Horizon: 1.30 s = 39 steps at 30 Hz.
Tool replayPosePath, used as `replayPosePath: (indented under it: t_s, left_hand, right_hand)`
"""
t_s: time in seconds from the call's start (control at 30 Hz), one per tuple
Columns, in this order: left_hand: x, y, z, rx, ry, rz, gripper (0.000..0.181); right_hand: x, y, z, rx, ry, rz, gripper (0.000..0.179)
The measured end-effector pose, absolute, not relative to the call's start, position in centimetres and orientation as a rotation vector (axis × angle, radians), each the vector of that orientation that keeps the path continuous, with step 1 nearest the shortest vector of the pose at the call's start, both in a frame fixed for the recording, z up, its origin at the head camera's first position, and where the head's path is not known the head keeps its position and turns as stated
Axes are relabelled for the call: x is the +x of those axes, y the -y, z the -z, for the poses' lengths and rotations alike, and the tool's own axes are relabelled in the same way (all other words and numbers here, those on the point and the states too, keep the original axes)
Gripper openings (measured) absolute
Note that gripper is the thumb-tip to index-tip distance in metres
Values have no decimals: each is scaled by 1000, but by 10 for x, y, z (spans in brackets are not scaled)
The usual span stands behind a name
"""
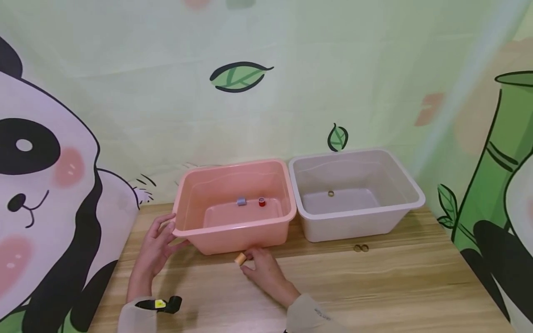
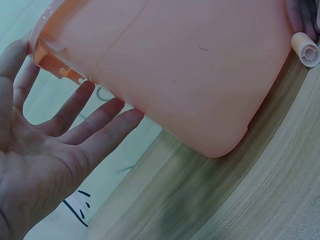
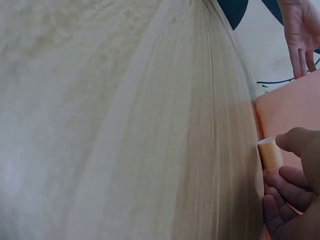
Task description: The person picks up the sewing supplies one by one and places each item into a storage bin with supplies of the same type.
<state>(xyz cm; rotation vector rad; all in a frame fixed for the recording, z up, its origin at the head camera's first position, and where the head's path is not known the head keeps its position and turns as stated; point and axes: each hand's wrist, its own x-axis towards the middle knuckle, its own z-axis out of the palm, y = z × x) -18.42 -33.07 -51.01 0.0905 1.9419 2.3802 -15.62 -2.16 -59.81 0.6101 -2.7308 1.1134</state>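
Observation:
My right hand [image 1: 266, 270] pinches a small orange thread spool [image 1: 240, 259] between thumb and fingers, just in front of the pink plastic bin [image 1: 245, 236]. One end of the spool [image 2: 306, 50], hollow with an inner ring, faces the left wrist view. At the bin's left end, my left hand [image 1: 155, 249] has its fingers spread, fingertips [image 2: 131, 116] resting against the outer wall below the rim. Inside the pink bin lie a blue spool [image 1: 241, 201] and a red spool [image 1: 262, 202].
A grey plastic bin [image 1: 350, 226] stands right beside the pink one, with a brass-coloured ring [image 1: 331, 194] inside. Two similar rings [image 1: 361, 248] lie on the wooden table [image 1: 395, 286] before it. A printed cloth [image 1: 145, 92] hangs close behind both bins.

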Motion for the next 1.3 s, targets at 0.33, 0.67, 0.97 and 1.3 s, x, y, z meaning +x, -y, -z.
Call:
replayPosePath:
  t_s: [0.33, 0.67, 0.97, 1.3]
  left_hand:
    - [-183, 330, 511, 102, -1934, -2400, 32]
    - [-184, 331, 511, 49, -1944, -2377, 36]
    - [-185, 331, 512, 75, -1945, -2376, 34]
    - [-184, 331, 513, 102, -1948, -2386, 32]
  right_hand:
    - [-155, 33, 599, 501, 2771, -1025, 30]
    - [-155, 33, 603, 521, 2690, -939, 26]
    - [-157, 30, 599, 591, 2721, -974, 30]
    - [-158, 29, 600, 596, 2745, -947, 28]
